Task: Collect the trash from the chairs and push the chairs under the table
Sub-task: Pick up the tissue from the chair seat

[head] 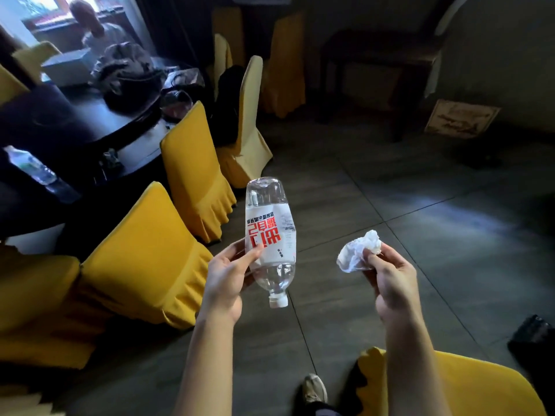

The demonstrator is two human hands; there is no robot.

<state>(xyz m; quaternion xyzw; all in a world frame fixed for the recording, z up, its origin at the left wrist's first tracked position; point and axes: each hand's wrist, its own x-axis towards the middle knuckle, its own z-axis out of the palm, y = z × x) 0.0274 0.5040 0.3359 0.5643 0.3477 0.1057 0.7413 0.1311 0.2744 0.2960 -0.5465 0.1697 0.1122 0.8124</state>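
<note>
My left hand (228,279) grips a clear plastic bottle (270,235) with a white and red label, held upside down with its white cap pointing at the floor. My right hand (390,280) pinches a crumpled white tissue (357,252) between thumb and fingers. Both hands hover over the dark tiled floor. Yellow-covered chairs (141,259) stand to my left with their backs toward me, tucked along a dark round table (90,124). Another yellow chair (468,382) sits at the bottom right, close to my legs.
On the table lie a water bottle (30,166), dark bags (129,76) and a white box (66,66); a person sits at its far side by the window. More yellow chairs (249,124) stand further back. A dark object (534,334) lies on the floor at the right edge.
</note>
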